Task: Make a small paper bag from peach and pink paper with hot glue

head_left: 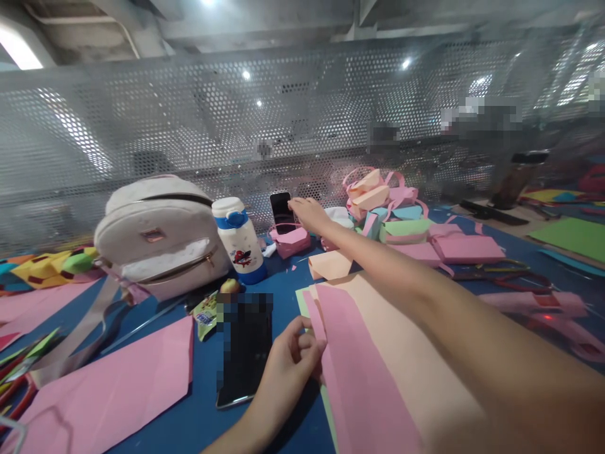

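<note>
Left hand (290, 359) pinches a pink paper strip (316, 318) at the left edge of the pink sheet (359, 359); right hand (309, 214), well apart, at the upright smartphone (282, 211), grip unclear. Apparent step: steadying paper while touching phone; shifting the strip calls for light pressure.

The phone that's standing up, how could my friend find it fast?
Find the big white backpack, then go right past the bottle. The standing phone is just behind the little pink paper bag. It's upright; the other phone lies flat.

I see a paper-craft workspace: blue bench (165, 413), pink paper (127, 384), scissors (19, 384), perforated metal screen (189, 126).
</note>
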`<action>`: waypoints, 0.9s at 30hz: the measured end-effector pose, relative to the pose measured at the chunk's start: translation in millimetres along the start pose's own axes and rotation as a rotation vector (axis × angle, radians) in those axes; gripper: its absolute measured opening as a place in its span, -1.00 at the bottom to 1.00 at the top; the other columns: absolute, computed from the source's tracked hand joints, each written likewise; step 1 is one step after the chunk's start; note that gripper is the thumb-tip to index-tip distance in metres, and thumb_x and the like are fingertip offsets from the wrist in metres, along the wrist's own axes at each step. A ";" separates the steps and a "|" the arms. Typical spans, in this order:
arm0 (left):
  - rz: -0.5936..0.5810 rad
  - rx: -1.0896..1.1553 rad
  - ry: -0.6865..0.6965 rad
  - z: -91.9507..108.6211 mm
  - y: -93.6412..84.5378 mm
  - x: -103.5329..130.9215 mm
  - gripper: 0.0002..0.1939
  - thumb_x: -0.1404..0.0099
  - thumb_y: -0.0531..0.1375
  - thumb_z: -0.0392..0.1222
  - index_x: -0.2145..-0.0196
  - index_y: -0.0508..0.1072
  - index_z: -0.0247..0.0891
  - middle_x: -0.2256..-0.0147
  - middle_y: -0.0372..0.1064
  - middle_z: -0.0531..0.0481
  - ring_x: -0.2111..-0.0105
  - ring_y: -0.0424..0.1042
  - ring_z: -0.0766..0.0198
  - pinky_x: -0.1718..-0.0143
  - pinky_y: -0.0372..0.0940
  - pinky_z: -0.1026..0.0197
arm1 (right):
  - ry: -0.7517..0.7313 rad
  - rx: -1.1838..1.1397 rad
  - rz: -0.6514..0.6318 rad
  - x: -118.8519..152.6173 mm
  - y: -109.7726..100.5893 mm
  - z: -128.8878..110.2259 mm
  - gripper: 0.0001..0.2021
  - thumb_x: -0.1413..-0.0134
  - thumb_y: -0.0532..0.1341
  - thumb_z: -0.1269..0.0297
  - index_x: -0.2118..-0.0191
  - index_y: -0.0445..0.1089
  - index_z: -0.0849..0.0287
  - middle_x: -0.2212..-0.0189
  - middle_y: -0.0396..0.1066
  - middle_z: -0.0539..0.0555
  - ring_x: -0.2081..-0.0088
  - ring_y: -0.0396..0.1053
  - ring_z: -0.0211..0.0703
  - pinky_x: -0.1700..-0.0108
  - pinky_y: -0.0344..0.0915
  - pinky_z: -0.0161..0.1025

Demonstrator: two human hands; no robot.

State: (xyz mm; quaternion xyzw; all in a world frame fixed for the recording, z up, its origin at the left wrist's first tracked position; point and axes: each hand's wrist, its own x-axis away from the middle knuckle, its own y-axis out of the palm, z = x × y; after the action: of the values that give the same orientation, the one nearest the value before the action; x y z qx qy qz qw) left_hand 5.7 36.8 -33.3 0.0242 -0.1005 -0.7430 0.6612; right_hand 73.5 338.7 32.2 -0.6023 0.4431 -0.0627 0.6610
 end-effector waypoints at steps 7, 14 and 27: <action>0.008 -0.007 0.016 -2.1 -0.1 -0.2 -0.52 -0.11 0.35 0.16 0.31 0.27 -0.24 0.64 0.20 0.25 0.69 0.23 0.47 0.63 0.24 0.41 | 0.365 -0.083 -0.028 -24.1 11.9 1.1 -0.68 -0.28 0.21 0.21 -0.09 0.32 0.21 -0.03 0.36 0.16 0.05 0.41 -0.03 0.06 0.41 0.01; 0.006 0.008 0.004 -1.5 -0.1 0.3 -0.52 -0.11 0.35 0.16 0.31 0.26 -0.24 0.65 0.19 0.26 0.68 0.22 0.48 0.63 0.24 0.43 | 0.491 -0.204 -0.096 -37.7 29.0 -3.6 -0.68 -0.28 0.21 0.21 -0.08 0.33 0.21 -0.02 0.37 0.15 0.06 0.42 -0.03 0.06 0.42 0.00; 0.019 0.038 -0.013 -0.7 1.4 0.8 -0.50 -0.09 0.37 0.16 0.31 0.27 -0.25 0.64 0.25 0.24 0.69 0.26 0.50 0.63 0.25 0.45 | 0.637 -0.272 -0.043 -49.0 32.3 -13.5 -0.68 -0.28 0.20 0.20 -0.08 0.33 0.21 -0.03 0.36 0.16 0.05 0.41 -0.03 0.05 0.41 0.01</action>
State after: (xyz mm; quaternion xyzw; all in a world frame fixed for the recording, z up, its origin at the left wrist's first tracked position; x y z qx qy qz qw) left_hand 7.1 35.7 -33.7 0.0311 -0.1193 -0.7348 0.6670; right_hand 20.7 367.5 31.2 -0.6444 0.6186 -0.2019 0.4016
